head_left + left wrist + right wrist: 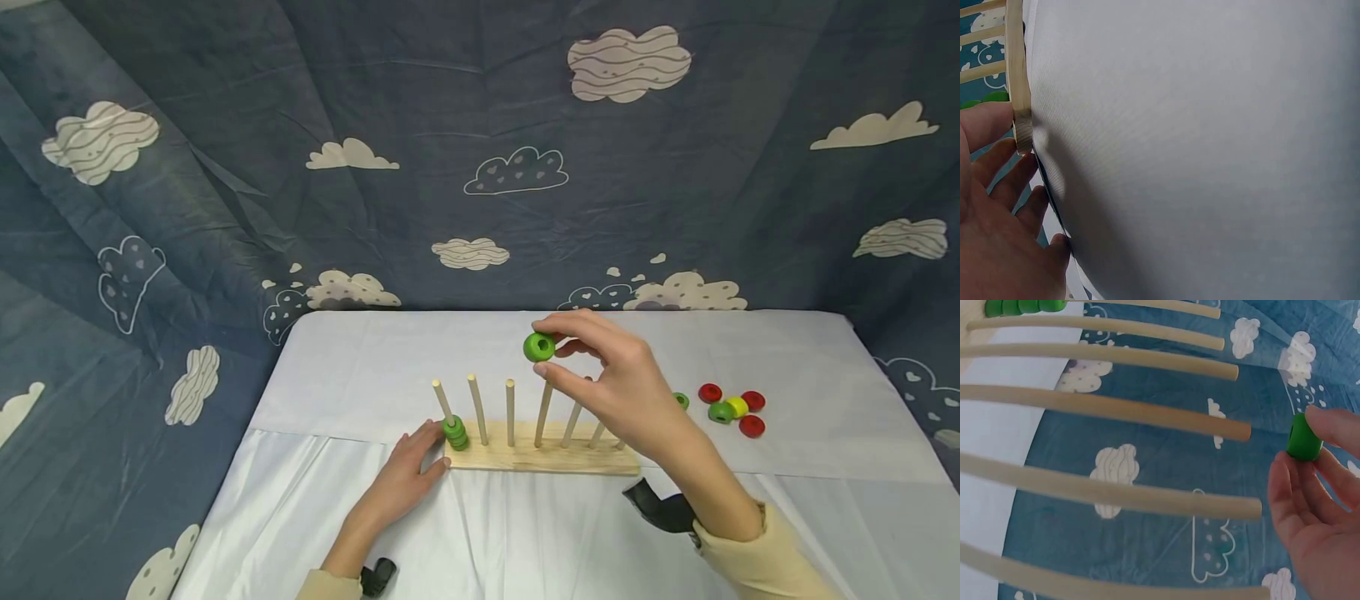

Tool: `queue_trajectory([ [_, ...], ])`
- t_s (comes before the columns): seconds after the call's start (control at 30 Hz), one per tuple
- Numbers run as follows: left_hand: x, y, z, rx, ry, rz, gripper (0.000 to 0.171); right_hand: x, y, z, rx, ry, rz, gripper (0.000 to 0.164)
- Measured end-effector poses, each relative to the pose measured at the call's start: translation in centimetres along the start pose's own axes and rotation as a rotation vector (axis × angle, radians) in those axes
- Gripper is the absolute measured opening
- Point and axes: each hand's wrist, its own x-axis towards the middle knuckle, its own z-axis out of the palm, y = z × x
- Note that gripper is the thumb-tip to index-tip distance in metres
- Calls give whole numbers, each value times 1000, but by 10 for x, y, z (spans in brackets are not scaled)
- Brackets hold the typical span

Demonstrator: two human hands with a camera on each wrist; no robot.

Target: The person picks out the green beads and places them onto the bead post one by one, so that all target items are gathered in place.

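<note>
My right hand (630,383) pinches a green wooden bead (537,347) between thumb and fingertips, raised above the pegs with its hole showing. In the right wrist view the same bead (1304,439) sits beyond the tip of a peg (1235,429). The pegged wooden board (540,460) carries a row of upright pegs. Several green beads (455,435) are stacked low on its leftmost peg; the other visible pegs bear none. My left hand (408,471) holds the board's left end, thumb at the front corner. The left wrist view shows these fingers around the board's end (1022,134).
Right of the board lie loose beads: three red ones (752,427), a yellow one (737,407) and a green one (721,412). Another green bead (681,401) is partly hidden behind my right forearm. White cloth (360,375) covers the table; a cloud-patterned curtain (420,100) hangs behind.
</note>
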Motion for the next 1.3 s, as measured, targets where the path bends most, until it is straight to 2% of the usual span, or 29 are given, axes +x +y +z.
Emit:
queue_trajectory([
  [0.2, 0, 0, 0, 13, 1, 2, 53, 5, -3, 10, -6, -21, 24, 40],
  [0.57, 0, 1, -1, 19, 3, 8, 52, 13, -7, 24, 37, -83, 2, 39],
  [1.03, 0, 2, 0, 6, 3, -15, 53, 27, -11, 46, 108, -152, -100, 40],
  [1.3, 1, 1, -1, 6, 5, -18, 53, 32, -13, 56, 96, -214, -134, 37],
])
